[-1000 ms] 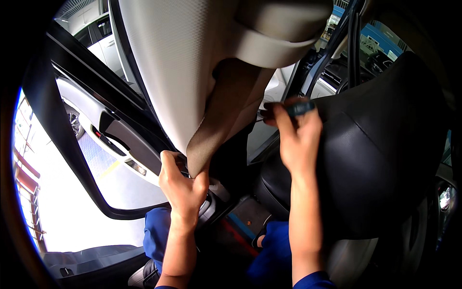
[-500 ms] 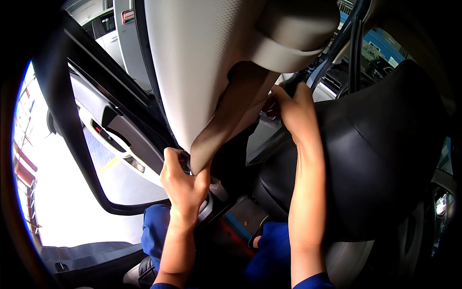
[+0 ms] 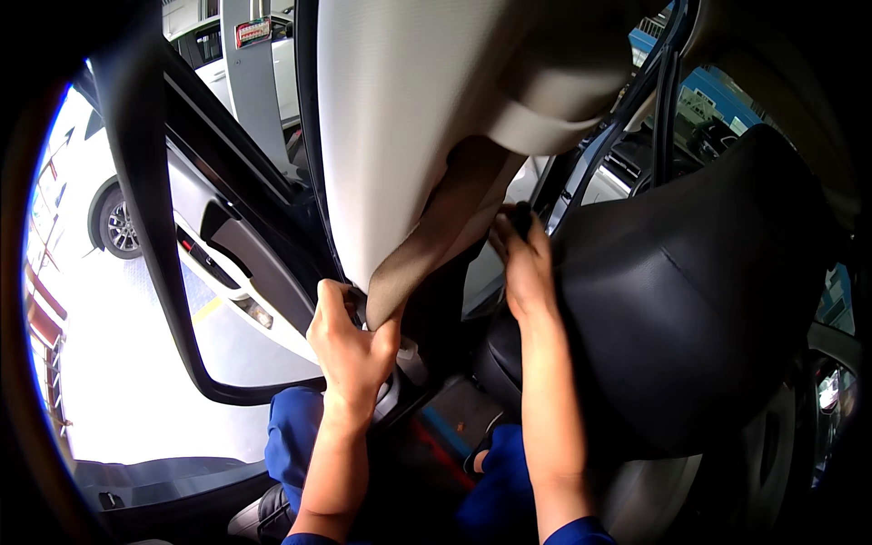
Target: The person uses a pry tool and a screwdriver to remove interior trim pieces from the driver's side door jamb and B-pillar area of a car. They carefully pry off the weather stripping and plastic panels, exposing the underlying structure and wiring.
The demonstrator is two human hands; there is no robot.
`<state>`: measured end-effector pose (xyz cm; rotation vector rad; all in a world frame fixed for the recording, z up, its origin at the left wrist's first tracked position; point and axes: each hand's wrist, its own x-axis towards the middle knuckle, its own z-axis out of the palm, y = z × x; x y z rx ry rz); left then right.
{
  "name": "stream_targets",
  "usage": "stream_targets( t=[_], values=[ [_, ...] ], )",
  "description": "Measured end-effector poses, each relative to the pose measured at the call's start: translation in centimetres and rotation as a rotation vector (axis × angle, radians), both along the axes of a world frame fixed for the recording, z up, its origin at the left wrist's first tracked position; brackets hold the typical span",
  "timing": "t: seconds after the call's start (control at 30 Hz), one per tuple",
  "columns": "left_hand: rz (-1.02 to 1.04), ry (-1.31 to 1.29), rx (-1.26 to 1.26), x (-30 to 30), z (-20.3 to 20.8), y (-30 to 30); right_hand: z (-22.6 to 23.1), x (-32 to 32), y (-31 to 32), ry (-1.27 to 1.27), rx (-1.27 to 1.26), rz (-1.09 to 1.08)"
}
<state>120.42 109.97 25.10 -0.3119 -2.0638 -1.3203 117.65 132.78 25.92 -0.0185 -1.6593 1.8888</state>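
Note:
A cream pillar trim panel (image 3: 381, 118) hangs down in front of me inside a car. A brown seat belt (image 3: 422, 245) comes out of a slot in it and runs down to my left hand (image 3: 350, 350). That hand is closed round the belt at the panel's lower tip, its fingertips partly hidden. My right hand (image 3: 525, 272) is raised right of the panel, beside the black seat back. Its fingers are curled, and a small black object (image 3: 520, 216) shows at them; its kind cannot be made out.
A black-covered seat (image 3: 663, 300) fills the right side. On the left stands the open car door (image 3: 227, 254) with its dark frame. A white car (image 3: 204, 59) and a grey post (image 3: 259, 100) are outside. My blue-clad legs are below, by the door sill.
My right hand has come down and left from the upper part of the trim, the black object moving with it. The left hand keeps its hold. The view has shifted slightly.

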Motion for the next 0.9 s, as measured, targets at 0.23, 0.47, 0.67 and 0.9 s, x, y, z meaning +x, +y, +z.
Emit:
stream_targets(
  t=[0.23,0.47,0.67,0.9],
  values=[
    [0.010,-0.026,0.036,0.5,0.0,0.4,-3.2,-1.6,1.1,0.128,-0.069,0.238],
    [-0.037,0.001,0.079,0.6,0.1,1.1,-2.8,-3.1,1.7,0.080,-0.140,0.256],
    [-0.060,0.000,0.036,0.8,0.2,1.5,-3.3,-2.5,2.5,0.105,-0.046,0.214],
    [-0.066,0.120,-0.008,0.9,0.2,1.2,-3.6,-2.2,2.6,0.152,-0.007,0.182]
  ],
)
